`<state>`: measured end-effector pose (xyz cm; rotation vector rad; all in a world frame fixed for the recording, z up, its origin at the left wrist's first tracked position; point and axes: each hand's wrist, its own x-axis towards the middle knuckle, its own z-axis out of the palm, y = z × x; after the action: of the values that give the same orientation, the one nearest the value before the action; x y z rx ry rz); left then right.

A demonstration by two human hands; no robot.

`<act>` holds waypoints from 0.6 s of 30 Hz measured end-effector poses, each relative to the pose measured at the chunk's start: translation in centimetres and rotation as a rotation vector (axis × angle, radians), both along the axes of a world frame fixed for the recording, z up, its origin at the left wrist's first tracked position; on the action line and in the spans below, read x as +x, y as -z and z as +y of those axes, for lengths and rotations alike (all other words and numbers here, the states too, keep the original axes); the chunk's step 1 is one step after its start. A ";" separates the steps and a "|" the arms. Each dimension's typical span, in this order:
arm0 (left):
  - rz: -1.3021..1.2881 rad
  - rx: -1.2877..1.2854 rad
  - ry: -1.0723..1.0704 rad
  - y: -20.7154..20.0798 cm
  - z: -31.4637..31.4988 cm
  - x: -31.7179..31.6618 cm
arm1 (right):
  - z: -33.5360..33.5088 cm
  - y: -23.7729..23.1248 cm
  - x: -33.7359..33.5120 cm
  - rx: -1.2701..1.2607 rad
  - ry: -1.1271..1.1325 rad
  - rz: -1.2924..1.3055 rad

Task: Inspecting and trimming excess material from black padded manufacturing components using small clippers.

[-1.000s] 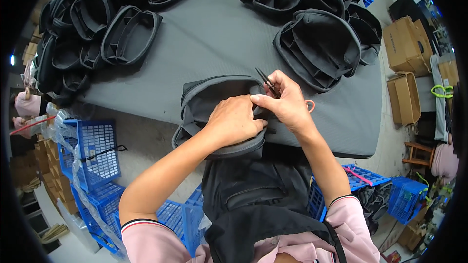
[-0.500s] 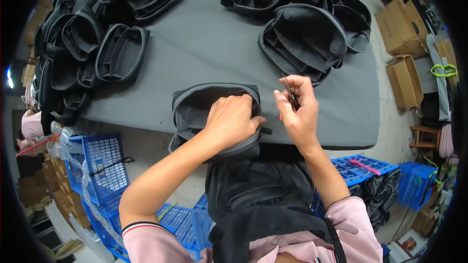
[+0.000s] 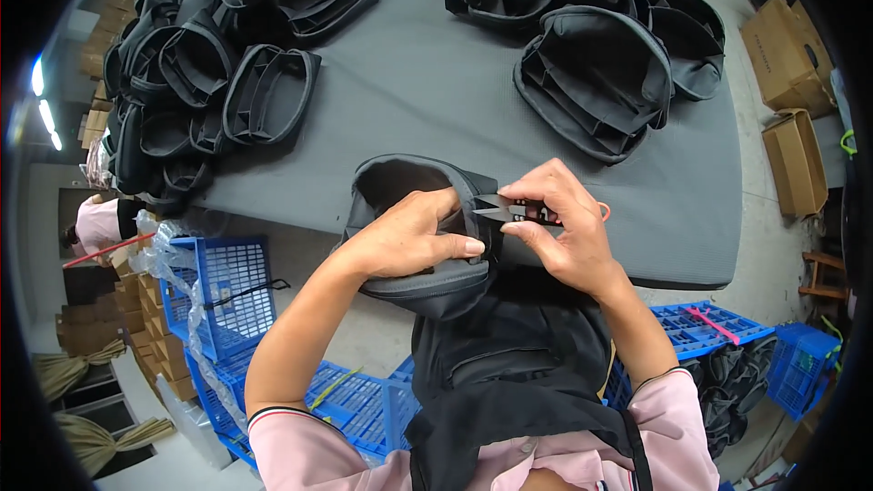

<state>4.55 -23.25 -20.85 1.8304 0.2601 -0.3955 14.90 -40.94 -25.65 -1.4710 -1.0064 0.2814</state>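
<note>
An unzipped black fabric pouch [image 3: 432,286] sits tilted at the table's near edge, right in front of me. My left hand [image 3: 405,235] is closed on its right side, fingers inside the opening and thumb outside on the edge. Thread snips [image 3: 498,208] with pointed blades and an orange ring are pinched in my right hand [image 3: 573,232]. Their blades point left, at the pouch's right edge close to my left fingers. Whether a thread lies between the blades is too small to tell.
Open black pouches [image 3: 273,95] are heaped on the grey table [image 3: 418,82] at far left, with more pouches [image 3: 596,82] at far right. Blue plastic crates [image 3: 218,295] stand below on the left, others [image 3: 709,327] on the right. Cardboard boxes [image 3: 789,55] stand beyond; another person [image 3: 98,223] is far left.
My right hand has turned the snips leftward and brought them to the pouch's edge. My left hand has shifted its hold to that edge, tilting the pouch. The whole view has swung slightly left.
</note>
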 end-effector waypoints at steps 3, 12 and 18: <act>0.186 0.231 0.125 -0.7 -0.2 0.4 | 0.4 0.0 0.5 -0.059 0.013 -0.152; 0.027 0.115 0.098 1.3 0.5 -0.2 | -0.1 0.9 0.6 0.020 0.120 -0.389; 0.097 0.197 0.158 1.1 0.6 0.1 | 0.2 0.1 0.9 -0.041 0.061 -0.336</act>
<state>4.67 -22.62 -21.92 2.0354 0.2287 -0.5875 15.77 -40.76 -25.72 -1.6172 -1.2253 0.0089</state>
